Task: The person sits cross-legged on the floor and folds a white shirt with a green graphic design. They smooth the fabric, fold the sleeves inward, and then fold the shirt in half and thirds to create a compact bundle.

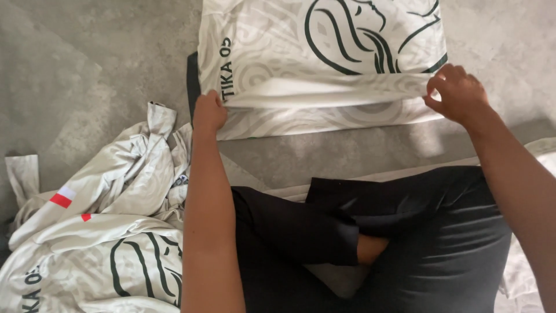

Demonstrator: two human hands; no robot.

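Observation:
A white shirt (pixel 313 52) with dark green line art and a pale swirl pattern lies spread flat on the grey carpet ahead of me. Its near part is folded over into a band. My left hand (pixel 208 113) grips the left end of that fold. My right hand (pixel 457 93) pinches the right end, fingers closed on the cloth. Both arms reach forward over my crossed legs in dark trousers (pixel 405 232).
A crumpled heap of similar white shirts (pixel 98 232) with small red patches lies at my left, by my knee. More pale cloth (pixel 524 272) shows at the right edge. Grey carpet (pixel 92 64) surrounds everything.

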